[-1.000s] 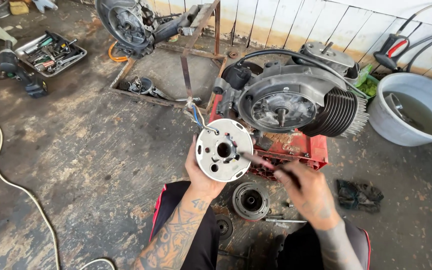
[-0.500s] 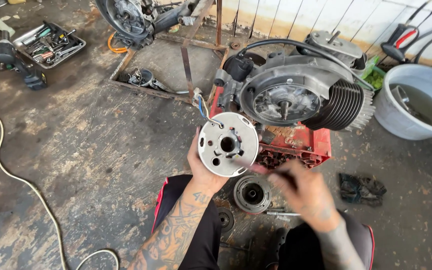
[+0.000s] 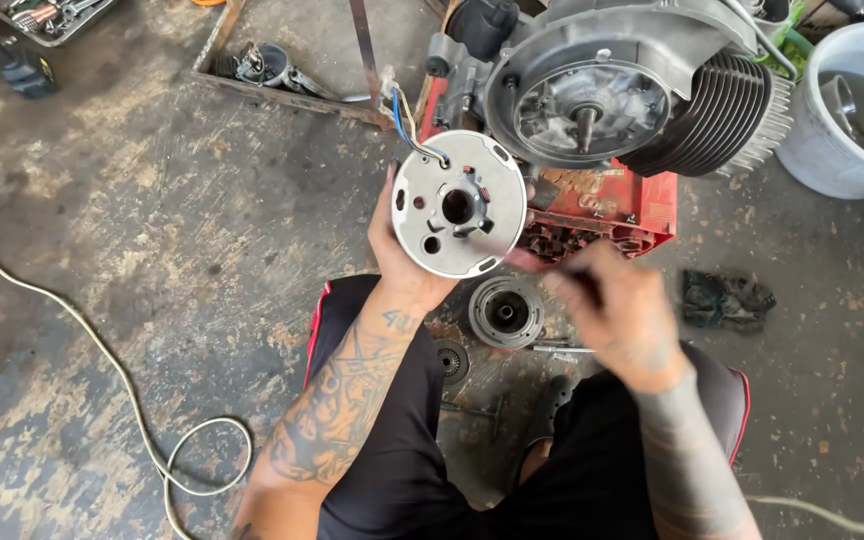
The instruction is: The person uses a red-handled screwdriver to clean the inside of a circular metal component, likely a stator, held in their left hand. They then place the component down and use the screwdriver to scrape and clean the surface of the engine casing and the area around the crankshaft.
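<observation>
Left hand [image 3: 407,265]: fingers grip round stator plate [image 3: 460,203], upright, 7 o'clock of engine [image 3: 612,95] | right hand [image 3: 617,315]: blurred, grip unclear | risk: taut wires [image 3: 407,125] may tear.

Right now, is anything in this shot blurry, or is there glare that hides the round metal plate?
Head view: the right hand is smeared by motion blur, so what its grip holds cannot be told; the left hand and the round metal plate are sharp; light is soft and even, with no glare on the plate and only faint shadows on the concrete floor.
</observation>
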